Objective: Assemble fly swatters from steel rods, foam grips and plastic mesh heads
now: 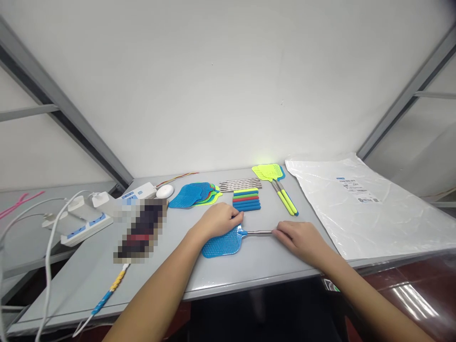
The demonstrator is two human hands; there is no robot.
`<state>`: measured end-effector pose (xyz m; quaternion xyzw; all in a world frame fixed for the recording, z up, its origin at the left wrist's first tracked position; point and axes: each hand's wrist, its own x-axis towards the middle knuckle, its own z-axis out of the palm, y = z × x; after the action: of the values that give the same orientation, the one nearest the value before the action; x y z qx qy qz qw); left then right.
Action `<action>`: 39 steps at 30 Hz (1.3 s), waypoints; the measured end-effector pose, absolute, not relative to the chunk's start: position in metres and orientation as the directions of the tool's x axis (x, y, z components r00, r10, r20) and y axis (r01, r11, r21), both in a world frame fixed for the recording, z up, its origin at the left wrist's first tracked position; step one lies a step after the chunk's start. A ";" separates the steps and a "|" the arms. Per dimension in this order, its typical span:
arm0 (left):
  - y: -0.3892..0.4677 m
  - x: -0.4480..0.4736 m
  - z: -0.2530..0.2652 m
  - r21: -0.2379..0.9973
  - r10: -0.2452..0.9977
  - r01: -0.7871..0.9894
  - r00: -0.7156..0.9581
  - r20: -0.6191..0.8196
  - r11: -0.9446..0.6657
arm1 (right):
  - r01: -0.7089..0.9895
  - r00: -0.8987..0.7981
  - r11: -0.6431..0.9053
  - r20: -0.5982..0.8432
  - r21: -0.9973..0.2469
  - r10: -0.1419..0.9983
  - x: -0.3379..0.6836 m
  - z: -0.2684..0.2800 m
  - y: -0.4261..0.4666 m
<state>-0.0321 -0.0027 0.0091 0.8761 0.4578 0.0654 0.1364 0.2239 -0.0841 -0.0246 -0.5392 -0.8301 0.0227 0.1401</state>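
A blue fly swatter head [223, 246] lies near the table's front edge, joined to a thin metal rod [260, 232] that points right. My left hand [221, 220] is closed at the top of the blue head, covering part of it. At the rod's far end, my right hand [301, 241] has its fingers curled round the metal, hiding that end. Just behind my hands is a row of coloured handle grips [246, 200] in blue, red, green and yellow. Several loose metal rods [240, 184] lie behind the grips.
Stacked swatter heads [194, 194] lie left of the grips. Whole swatters with yellow handles [285, 199] lie to the right, beside a white plastic package [356, 204]. A blurred-out object [142, 230], a round white device [165, 191] and power strips [87, 228] with cables occupy the left.
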 end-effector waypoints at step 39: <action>0.003 -0.031 0.001 0.239 0.831 0.807 0.557 -0.003 -0.540 | 0.849 -0.353 0.413 0.229 -0.329 0.907 0.227 -0.028 -0.083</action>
<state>-0.0313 0.0028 0.0014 0.8758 0.4675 0.0555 0.1068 0.2268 -0.0829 -0.0284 -0.5362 -0.8189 0.0766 0.1897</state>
